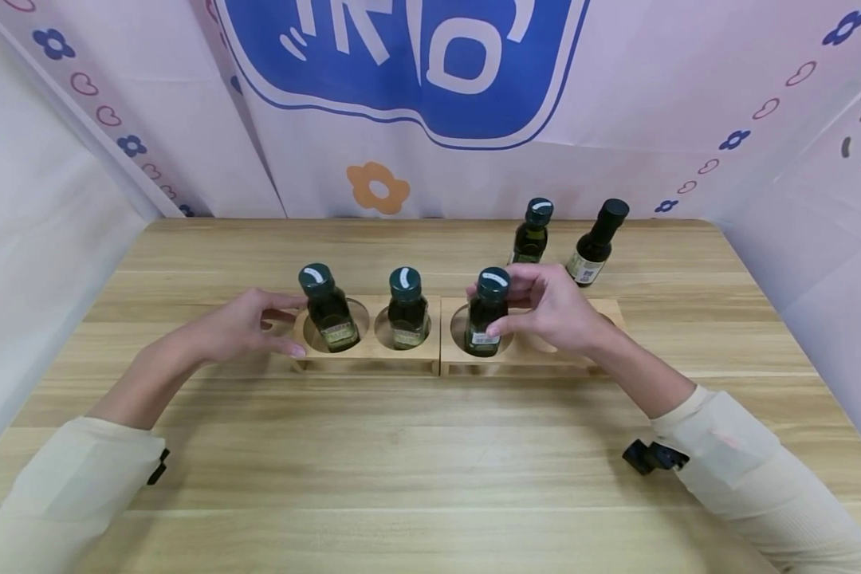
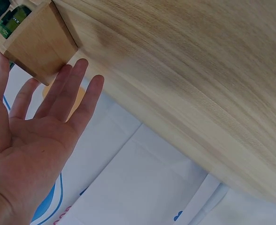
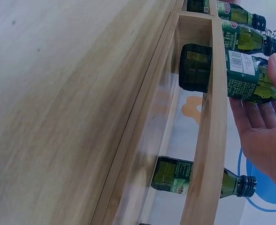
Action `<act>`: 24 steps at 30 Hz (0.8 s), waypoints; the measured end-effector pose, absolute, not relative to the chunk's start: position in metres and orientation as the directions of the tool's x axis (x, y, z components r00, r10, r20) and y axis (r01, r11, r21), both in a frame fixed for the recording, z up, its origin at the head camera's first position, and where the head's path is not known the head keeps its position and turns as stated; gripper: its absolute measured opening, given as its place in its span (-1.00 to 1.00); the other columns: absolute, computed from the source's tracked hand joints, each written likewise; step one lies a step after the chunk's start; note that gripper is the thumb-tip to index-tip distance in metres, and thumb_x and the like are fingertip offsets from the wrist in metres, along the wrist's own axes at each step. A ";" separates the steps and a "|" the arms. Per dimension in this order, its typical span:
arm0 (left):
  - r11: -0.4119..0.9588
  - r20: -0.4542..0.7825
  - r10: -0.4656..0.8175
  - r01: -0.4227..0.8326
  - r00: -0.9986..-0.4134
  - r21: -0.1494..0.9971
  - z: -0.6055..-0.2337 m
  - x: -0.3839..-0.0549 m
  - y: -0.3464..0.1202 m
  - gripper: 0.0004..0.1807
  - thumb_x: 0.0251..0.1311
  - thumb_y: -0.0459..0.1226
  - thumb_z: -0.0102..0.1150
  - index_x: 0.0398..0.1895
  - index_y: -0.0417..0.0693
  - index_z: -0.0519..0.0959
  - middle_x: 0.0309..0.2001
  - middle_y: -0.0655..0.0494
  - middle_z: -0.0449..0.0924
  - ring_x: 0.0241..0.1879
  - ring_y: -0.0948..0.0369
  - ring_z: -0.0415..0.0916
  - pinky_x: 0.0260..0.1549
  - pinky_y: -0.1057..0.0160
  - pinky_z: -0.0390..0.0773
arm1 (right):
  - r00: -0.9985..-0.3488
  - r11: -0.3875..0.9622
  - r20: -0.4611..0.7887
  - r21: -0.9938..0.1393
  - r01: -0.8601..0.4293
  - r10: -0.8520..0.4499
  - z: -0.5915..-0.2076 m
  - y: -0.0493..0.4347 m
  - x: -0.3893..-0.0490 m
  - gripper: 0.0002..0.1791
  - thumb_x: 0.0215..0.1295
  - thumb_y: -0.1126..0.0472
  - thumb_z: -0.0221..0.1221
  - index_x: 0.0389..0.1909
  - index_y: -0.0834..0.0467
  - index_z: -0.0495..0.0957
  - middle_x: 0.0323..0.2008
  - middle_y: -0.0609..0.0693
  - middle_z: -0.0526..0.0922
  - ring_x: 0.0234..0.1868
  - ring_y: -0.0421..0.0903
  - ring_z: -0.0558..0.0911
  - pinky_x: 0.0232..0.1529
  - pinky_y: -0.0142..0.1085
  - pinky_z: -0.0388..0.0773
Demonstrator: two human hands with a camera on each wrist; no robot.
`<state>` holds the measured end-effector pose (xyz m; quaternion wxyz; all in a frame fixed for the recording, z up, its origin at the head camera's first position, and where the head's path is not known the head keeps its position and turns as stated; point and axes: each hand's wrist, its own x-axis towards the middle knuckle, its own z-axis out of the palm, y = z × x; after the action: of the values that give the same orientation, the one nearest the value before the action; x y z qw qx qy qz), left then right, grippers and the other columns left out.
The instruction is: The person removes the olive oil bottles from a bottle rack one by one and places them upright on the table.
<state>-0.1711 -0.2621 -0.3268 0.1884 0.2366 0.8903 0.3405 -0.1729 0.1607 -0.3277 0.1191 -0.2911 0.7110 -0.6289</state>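
A dark green glass bottle [image 1: 485,319] with a dark cap stands in the left hole of the right-hand wooden rack [image 1: 545,363]. Thumb and fingers of my right hand [image 1: 545,307] grip it on both sides; in the right wrist view, its base [image 3: 194,68] passes through the rack's top board. At the outer end of the left-hand rack [image 1: 366,367] is my left hand [image 1: 247,323], its extended fingers touching the wood. This rack holds two similar bottles, one at left [image 1: 333,315] and one at right [image 1: 406,315].
Two more dark bottles stand on the table behind the right-hand rack, one green-capped [image 1: 530,235], the other black-capped [image 1: 594,247]. A printed cloth [image 1: 316,159] hangs along the table's back edge. The wooden tabletop [image 1: 402,470] extends in front of the racks.
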 end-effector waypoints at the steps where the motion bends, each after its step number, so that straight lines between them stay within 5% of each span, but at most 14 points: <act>1: 0.657 -0.174 0.549 0.294 -0.817 0.694 -0.327 -0.171 -0.262 -0.22 0.18 -0.34 0.50 0.37 -0.57 0.36 0.38 -0.51 0.34 0.22 -0.42 0.48 0.22 -0.38 0.45 | -0.803 0.041 0.199 -0.963 -0.267 -0.562 -0.327 0.161 -0.173 -0.37 0.01 0.65 0.44 0.18 0.54 0.51 0.14 0.41 0.64 0.11 -0.01 0.74 0.17 -0.18 0.67; 24: 0.651 -0.170 0.553 0.296 -0.816 0.699 -0.327 -0.170 -0.262 -0.22 0.19 -0.35 0.49 0.36 -0.61 0.34 0.37 -0.54 0.33 0.22 -0.43 0.48 0.22 -0.34 0.48 | -0.796 0.060 0.259 -0.936 -0.346 -0.548 -0.323 0.160 -0.175 -0.39 0.02 0.56 0.49 0.15 0.53 0.56 0.08 0.36 0.69 0.05 -0.03 0.77 0.16 -0.23 0.67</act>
<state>-0.1704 -0.2625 -0.3269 0.1875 0.2389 0.8889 0.3429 -0.1749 0.1599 -0.3232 0.0823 -0.3088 0.7233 -0.6121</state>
